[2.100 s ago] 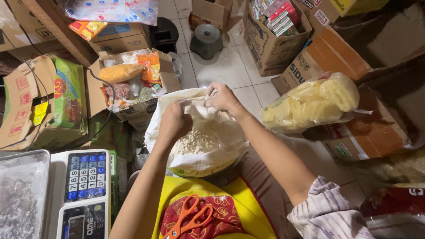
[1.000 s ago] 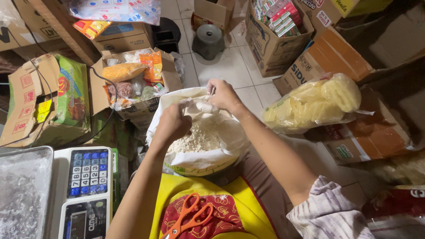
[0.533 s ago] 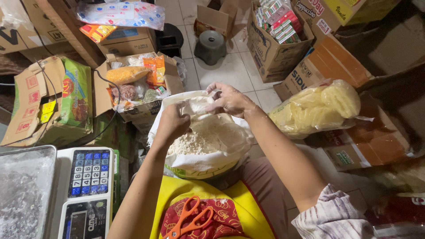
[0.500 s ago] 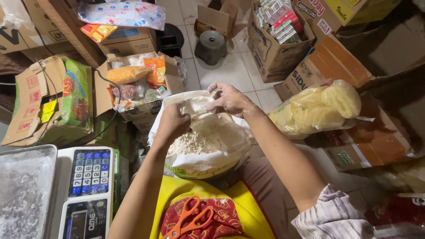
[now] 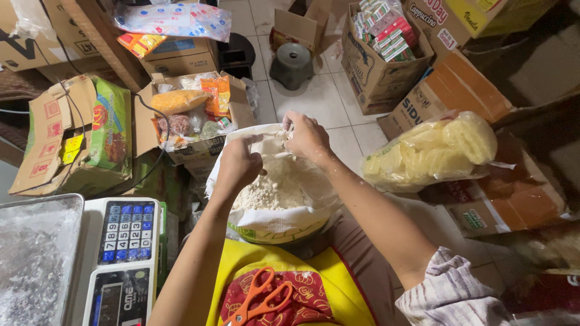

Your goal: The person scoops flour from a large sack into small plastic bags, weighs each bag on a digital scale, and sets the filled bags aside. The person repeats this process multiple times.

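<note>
Nearest the camera, orange-handled scissors lie on a red patterned cloth over the person's yellow lap, just short of the white sack. To the sack's left a digital scale stands with its frosted tray beside it. The sack itself stands open between the knees, its rim rolled down, likely so the pale, floury powder inside stays within reach. Over the sack's mouth the left hand is curled shut on a thin clear bag, and the right hand pinches the same bag's far edge, apparently to hold it spread. Right of the sack a clear bag of yellow crackers rests on cartons; beyond it, an open box holds packaged snacks.
</note>
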